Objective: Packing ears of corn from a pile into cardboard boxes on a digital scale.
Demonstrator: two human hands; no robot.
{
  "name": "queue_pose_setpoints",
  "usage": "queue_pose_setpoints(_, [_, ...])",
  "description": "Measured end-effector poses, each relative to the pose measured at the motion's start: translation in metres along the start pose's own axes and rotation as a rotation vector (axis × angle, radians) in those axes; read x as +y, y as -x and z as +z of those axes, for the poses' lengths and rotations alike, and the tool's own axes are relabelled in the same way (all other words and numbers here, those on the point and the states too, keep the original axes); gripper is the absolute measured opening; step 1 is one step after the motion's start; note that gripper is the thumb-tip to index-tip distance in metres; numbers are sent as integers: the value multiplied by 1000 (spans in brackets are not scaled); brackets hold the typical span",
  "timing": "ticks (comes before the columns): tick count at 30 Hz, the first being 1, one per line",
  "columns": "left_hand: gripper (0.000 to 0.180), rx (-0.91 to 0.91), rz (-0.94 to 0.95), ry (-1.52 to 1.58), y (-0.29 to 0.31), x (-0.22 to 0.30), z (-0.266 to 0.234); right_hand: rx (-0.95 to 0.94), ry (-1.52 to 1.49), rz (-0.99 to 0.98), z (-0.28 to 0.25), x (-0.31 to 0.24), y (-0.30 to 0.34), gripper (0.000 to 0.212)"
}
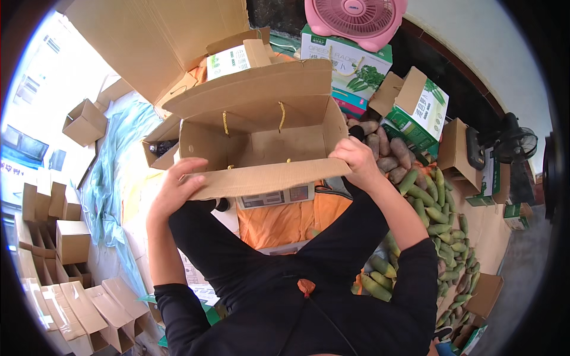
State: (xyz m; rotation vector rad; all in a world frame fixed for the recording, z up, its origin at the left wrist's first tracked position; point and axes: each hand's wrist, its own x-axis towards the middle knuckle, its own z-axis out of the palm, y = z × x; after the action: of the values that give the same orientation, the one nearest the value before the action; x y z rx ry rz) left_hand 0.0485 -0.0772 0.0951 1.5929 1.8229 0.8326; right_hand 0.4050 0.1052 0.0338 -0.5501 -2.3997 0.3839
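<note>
An open cardboard box (pixel 279 145) stands in front of me with its top facing up and no contents visible. Yellow rope handles (pixel 281 117) hang from its far wall, and small bits of rope show at the near wall. My left hand (pixel 178 185) grips the left end of the near flap (pixel 267 179), fingers at the outer corner. At the flap's other end, my right hand (pixel 358 159) is closed round the corner. Below the box, part of a weighing scale (pixel 276 197) shows, its lower body hidden. The far flap (pixel 255 86) is folded up and outward.
Green radishes (pixel 442 219) lie piled on the right, with reddish-brown roots (pixel 392 151) above them. A pink fan (pixel 354 18) sits on a printed carton (pixel 332 56) at the back. Empty cartons (pixel 74 308) stand at left, beside blue plastic sheeting (pixel 113 178). Orange cloth (pixel 279 225) lies between my legs.
</note>
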Motion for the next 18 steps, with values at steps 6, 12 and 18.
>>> queue_pose_setpoints(6, [42,-231,-142,-132,-7,-45,41,-143,-211,66,64,37,9,9])
queue_pose_setpoints(12, [65,-220,-3,-505,-14,-34,86,-294,-260,275,82,64,31,10])
queue_pose_setpoints(18, [68,-172,-34,-747,-35,-46,122,-165,-117,188,59,69,34,26])
